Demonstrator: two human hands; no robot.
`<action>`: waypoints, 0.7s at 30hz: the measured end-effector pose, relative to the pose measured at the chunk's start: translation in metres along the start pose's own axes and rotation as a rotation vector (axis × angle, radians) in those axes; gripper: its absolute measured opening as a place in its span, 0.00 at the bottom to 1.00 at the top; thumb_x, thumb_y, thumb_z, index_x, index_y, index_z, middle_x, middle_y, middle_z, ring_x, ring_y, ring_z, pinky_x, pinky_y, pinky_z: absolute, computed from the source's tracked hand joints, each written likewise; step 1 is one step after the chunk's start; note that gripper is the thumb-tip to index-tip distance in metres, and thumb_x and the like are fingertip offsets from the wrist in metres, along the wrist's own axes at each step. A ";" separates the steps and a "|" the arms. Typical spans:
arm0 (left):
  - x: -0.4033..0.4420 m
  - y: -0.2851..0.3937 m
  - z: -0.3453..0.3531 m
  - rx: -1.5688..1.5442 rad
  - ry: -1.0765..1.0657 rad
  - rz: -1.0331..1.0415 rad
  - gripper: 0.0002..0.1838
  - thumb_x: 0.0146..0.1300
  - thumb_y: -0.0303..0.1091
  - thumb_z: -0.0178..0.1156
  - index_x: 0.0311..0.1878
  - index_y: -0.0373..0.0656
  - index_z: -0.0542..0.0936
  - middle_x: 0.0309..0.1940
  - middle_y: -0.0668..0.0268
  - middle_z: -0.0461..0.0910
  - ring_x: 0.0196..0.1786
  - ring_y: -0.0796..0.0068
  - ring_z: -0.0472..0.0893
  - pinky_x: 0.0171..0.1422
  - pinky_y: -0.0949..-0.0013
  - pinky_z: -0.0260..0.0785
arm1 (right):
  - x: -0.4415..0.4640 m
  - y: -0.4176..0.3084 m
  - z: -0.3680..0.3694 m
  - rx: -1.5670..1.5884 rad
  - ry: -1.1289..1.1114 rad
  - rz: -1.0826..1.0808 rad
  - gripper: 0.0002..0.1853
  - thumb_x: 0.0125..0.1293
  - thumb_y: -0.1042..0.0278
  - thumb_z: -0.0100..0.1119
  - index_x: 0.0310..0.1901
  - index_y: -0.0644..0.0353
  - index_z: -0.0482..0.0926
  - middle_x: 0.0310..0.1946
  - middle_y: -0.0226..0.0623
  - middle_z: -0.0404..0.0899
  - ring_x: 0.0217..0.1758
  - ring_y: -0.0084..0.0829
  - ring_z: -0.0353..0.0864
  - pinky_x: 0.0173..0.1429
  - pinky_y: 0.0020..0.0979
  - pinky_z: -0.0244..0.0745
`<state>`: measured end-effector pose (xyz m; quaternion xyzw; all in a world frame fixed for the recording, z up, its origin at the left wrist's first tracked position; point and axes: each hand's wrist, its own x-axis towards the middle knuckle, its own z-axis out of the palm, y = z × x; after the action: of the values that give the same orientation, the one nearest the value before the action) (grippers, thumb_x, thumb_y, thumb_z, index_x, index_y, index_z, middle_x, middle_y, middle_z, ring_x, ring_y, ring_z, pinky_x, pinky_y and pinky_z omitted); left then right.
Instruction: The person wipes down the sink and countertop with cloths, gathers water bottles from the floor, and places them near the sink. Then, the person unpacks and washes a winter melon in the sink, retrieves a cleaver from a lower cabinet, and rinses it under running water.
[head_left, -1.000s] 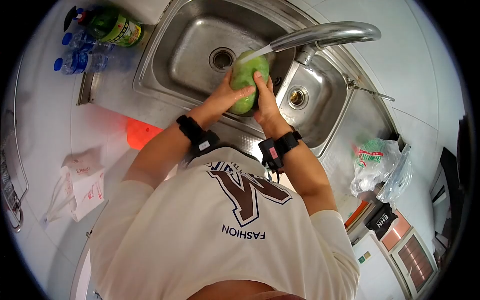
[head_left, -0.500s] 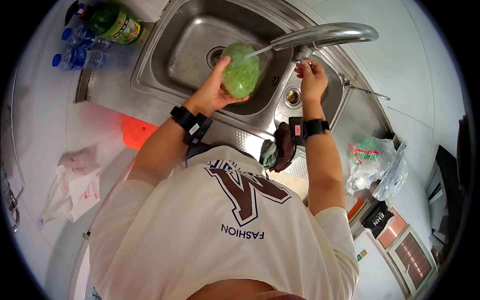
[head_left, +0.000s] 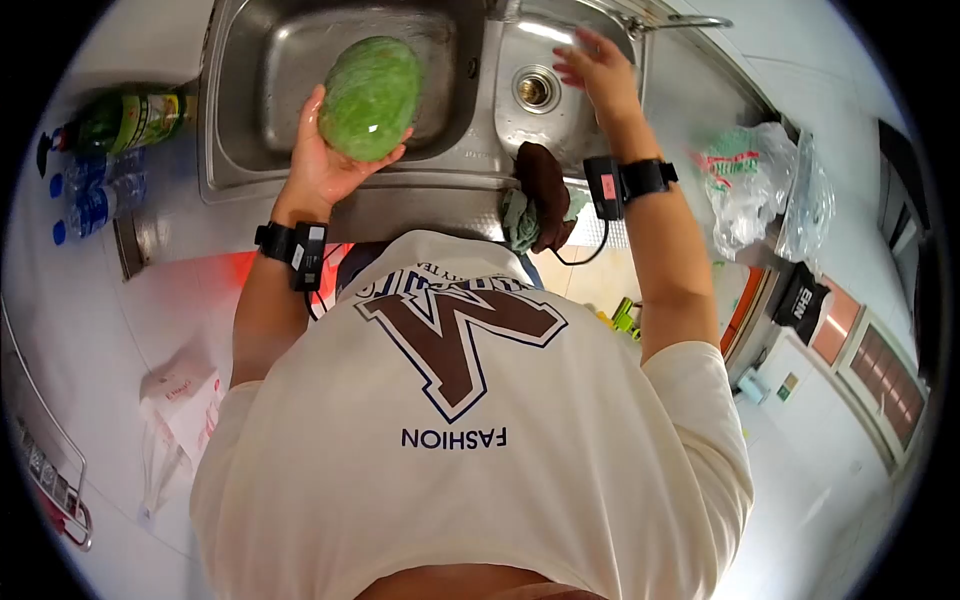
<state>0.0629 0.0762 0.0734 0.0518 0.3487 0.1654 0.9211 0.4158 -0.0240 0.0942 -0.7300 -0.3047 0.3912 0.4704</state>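
My left hand (head_left: 325,165) holds a wet, oval green melon (head_left: 371,98) from below and the left side, fingers spread under it. The melon is tilted above the large steel basin (head_left: 240,75) and its skin shines. My right hand (head_left: 602,75) is raised over the small basin (head_left: 512,125), slightly blurred, with its fingers apart and nothing in them. Below that hand the small basin's drain (head_left: 535,90) shows. Only a bit of the tap (head_left: 506,8) is in view at the top edge.
A brown cloth (head_left: 543,195) and a green cloth (head_left: 520,220) hang over the sink's front edge. On the left counter lie a green detergent bottle (head_left: 150,118) and blue-capped water bottles (head_left: 105,207). Plastic bags (head_left: 750,190) sit to the right.
The melon has left the water stream and come toward me in my left hand. My right hand has moved off the tap and opened. The view has tilted down, so the spout is out of sight.
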 end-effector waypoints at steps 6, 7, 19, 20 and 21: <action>0.002 0.001 -0.004 0.020 0.138 0.010 0.39 0.64 0.62 0.56 0.70 0.46 0.65 0.67 0.53 0.68 0.65 0.41 0.70 0.62 0.45 0.70 | -0.101 0.098 -0.046 -0.565 -0.058 0.099 0.31 0.53 0.55 0.74 0.58 0.58 0.79 0.44 0.45 0.85 0.46 0.39 0.85 0.53 0.36 0.79; 0.000 0.000 -0.005 -0.037 0.128 0.013 0.38 0.64 0.62 0.56 0.70 0.46 0.65 0.67 0.53 0.69 0.65 0.41 0.70 0.63 0.45 0.70 | -0.124 0.084 -0.037 -0.704 -0.126 0.277 0.33 0.51 0.55 0.75 0.60 0.56 0.77 0.47 0.47 0.83 0.50 0.39 0.84 0.57 0.37 0.78; 0.014 0.002 0.009 -0.063 0.214 0.157 0.33 0.67 0.55 0.53 0.68 0.43 0.67 0.66 0.55 0.67 0.65 0.52 0.70 0.66 0.45 0.68 | -0.184 0.118 -0.015 -0.232 0.001 0.122 0.41 0.58 0.63 0.71 0.72 0.55 0.62 0.51 0.43 0.79 0.49 0.38 0.81 0.53 0.35 0.78; 0.022 0.006 -0.006 -0.065 0.189 0.123 0.31 0.67 0.54 0.52 0.67 0.43 0.69 0.66 0.55 0.68 0.65 0.52 0.69 0.67 0.46 0.68 | -0.190 0.122 -0.023 -0.189 0.022 0.146 0.40 0.59 0.63 0.70 0.72 0.55 0.62 0.53 0.42 0.79 0.49 0.36 0.81 0.52 0.34 0.79; 0.022 0.002 -0.004 -0.057 0.168 0.108 0.30 0.67 0.53 0.52 0.66 0.42 0.69 0.66 0.55 0.68 0.65 0.53 0.69 0.67 0.46 0.68 | -0.197 0.127 -0.033 -0.144 0.041 0.169 0.39 0.60 0.62 0.70 0.72 0.55 0.63 0.54 0.42 0.78 0.48 0.34 0.81 0.51 0.34 0.80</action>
<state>0.0753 0.0857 0.0572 0.0304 0.4165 0.2281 0.8795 0.3541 -0.2460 0.0408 -0.7929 -0.2597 0.3914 0.3882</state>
